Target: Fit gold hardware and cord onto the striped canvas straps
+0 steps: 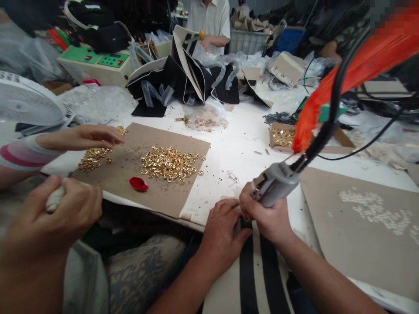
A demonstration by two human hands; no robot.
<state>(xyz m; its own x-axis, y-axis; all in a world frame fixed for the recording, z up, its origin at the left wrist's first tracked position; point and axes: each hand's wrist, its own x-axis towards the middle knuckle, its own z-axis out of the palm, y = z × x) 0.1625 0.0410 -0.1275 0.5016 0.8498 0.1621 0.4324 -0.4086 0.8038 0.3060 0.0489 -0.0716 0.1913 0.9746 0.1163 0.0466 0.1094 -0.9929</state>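
Grey cable-fed handheld tool point(278, 185) sits clenched in the right hand point(270, 218) at the white counter point(235, 144) edge, while the left hand point(222, 235) lies palm-down, steadying the cream black-striped fabric point(255, 279) beneath its nose.

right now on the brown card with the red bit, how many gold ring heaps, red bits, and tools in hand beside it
gold ring heaps: 2, plus a few loose rings
red piece: 1
grey tool, held in the right hand: 1
total: 4
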